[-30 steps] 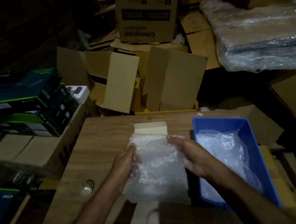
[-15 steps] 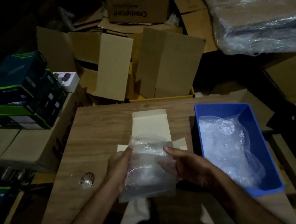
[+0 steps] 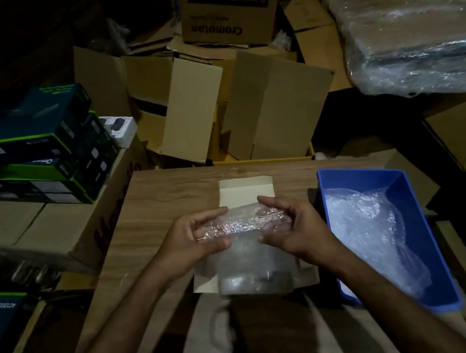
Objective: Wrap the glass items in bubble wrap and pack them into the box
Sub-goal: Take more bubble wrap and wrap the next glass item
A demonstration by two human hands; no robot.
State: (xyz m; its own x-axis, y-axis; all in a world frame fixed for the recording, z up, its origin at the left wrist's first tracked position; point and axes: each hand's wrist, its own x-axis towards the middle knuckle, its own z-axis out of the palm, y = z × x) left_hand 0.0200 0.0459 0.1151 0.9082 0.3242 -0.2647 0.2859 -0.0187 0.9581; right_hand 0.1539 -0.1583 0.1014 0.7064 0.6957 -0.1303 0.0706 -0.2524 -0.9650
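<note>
Both hands turned bubble-wrapped bundle crosswise, left-right.

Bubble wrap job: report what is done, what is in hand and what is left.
Done: nothing looks packed; the small flat carton on the wooden table lies open. In hand: the left hand and right hand grip the bubble wrap over something, part rolled; the item itself is too dim to name. Left: finishing the roll and boxing it. More bubble wrap fills the blue bin.
</note>
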